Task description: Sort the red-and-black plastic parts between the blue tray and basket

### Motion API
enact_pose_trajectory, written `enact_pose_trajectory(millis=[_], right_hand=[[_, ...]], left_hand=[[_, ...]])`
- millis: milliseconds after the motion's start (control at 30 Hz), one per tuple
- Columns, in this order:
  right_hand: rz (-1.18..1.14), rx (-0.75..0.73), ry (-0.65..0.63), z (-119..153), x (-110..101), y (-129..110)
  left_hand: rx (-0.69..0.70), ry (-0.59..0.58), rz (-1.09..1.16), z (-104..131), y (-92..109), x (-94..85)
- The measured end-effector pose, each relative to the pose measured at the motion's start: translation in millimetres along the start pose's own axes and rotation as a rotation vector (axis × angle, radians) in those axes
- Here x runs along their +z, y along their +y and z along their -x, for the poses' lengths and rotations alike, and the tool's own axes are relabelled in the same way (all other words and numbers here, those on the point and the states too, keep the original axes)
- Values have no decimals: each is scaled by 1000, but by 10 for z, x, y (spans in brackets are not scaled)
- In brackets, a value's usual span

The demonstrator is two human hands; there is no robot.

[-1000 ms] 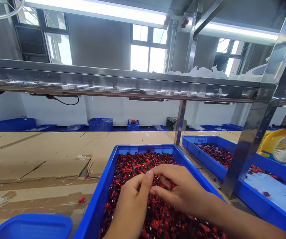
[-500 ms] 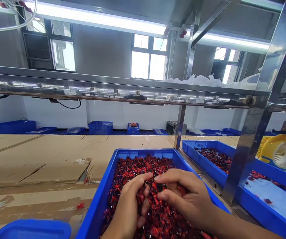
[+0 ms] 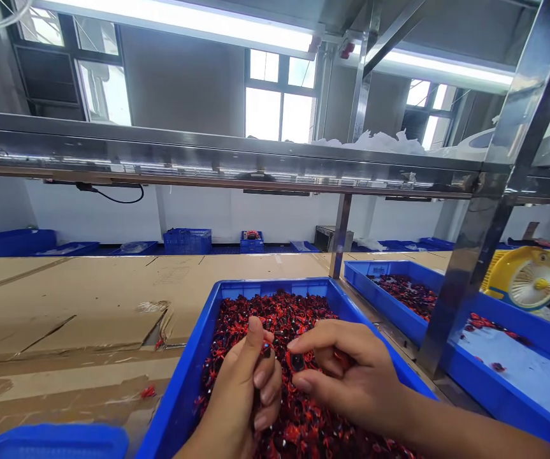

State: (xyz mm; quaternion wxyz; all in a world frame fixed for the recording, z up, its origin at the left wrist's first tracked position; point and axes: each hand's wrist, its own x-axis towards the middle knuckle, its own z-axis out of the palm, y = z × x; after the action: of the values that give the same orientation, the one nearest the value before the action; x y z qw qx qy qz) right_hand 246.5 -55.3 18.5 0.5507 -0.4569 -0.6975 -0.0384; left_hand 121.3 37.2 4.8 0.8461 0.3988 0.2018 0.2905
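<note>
Both hands are above a blue tray (image 3: 197,338) filled with small red and black pieces (image 3: 275,312). My left hand (image 3: 250,376) is curled with the thumb up, and a small red and black piece (image 3: 266,349) shows between its fingers. To its right, my right hand (image 3: 346,363) is bent, its thumb and forefinger around a dark piece (image 3: 297,362). Some red shows inside the curled fingers of that hand too. The two hands are apart.
A second blue tray (image 3: 485,312) with red pieces and a white sheet lies right, behind a metal post (image 3: 466,274). A yellow fan (image 3: 526,278) stands beyond. An empty-looking blue container (image 3: 55,440) is at lower left, on cardboard (image 3: 88,306).
My left hand has curled its fingers in, and its thumb has lifted. The right hand keeps nearly the same pose. The whole view has shifted slightly.
</note>
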Motion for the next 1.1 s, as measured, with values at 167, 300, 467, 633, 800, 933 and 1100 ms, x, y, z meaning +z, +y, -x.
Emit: enact_pose_trajectory(millis=[167,300,467,633,800,933,1100], right_hand=[[-20,44,-36,-37,14,5],[60,5,-36,-51,21,-21],[-378,404,-92,-17,35,31],[-1004,677,-169,-20,33,117],[-553,521,-142,-60,35,30],[-115,383,-147,-76,43,20],[32,348,-193,-49,49,125]], left_hand=[[-104,-20,63,52,55,42],[-129,-27,103,31,61,24],[-296,-146,105,-3,72,-27],[-277,-169,81,0,66,-18],[-105,-87,-63,17,20,1],[-71,-64,-132,14,-2,-10],[-33,-44,-169,-9,-38,-32]])
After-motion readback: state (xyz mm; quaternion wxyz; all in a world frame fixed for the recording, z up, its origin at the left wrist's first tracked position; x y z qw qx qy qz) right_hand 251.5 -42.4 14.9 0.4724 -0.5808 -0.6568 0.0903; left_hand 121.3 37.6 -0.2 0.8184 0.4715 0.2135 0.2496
